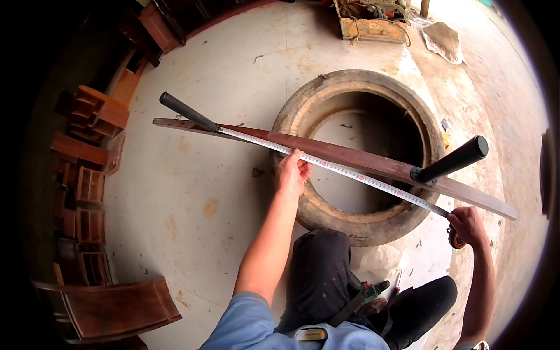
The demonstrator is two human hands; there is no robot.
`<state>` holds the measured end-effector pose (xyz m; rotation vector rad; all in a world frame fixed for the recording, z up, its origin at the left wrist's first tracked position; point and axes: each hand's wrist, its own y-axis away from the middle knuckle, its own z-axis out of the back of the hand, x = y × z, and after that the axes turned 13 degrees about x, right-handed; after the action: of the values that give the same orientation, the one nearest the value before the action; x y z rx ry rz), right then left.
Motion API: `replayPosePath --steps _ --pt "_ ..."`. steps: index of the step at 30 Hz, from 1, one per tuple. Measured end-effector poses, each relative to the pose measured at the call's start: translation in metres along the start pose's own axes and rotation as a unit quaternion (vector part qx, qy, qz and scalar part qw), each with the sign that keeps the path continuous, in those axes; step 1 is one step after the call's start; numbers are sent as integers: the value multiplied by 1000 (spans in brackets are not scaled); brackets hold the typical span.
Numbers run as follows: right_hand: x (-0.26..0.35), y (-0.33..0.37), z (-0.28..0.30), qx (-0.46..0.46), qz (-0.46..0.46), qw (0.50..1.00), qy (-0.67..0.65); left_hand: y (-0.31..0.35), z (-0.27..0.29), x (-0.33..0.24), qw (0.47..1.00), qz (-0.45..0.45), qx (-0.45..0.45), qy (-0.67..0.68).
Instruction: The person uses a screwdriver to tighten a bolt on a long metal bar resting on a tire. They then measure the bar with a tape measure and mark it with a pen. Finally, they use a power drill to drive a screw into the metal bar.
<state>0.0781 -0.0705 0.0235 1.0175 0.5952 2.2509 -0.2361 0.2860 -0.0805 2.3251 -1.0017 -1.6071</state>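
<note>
A long reddish-brown wooden bar [344, 153] lies across an old tyre [286, 119], slanting from upper left to lower right. Two black round legs, a left one [189, 112] and a thicker-looking right one [455, 158], stand out from the bar. Along the bar's near side stretches the white blade of a tape measure [379, 184], its far end beside the left leg. My left hand [293, 175] pinches the blade near its middle, fingers curled. Grasped in my right hand [468, 226] is the tape measure's case [456, 238], partly hidden by the fingers.
A cordless drill [370, 291] and a screwdriver [398, 283] lie by my knees, near crumpled clear plastic [379, 261]. Wooden drawers and cabinet parts [90, 181] line the left side. A wooden box of tools [373, 29] stands at the back, with a sack [442, 42] beside it.
</note>
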Motion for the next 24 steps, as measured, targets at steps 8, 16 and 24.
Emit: replayPosePath --steps 8,16,24 --pt "-20 -16 8 -9 -26 998 61 -13 4 2 999 -7 48 16" --pt "-15 -23 13 -34 43 994 97 -23 5 5 999 23 -1 -28" --pt "-26 -42 12 -45 50 991 119 -30 7 2 998 35 -19 -42"
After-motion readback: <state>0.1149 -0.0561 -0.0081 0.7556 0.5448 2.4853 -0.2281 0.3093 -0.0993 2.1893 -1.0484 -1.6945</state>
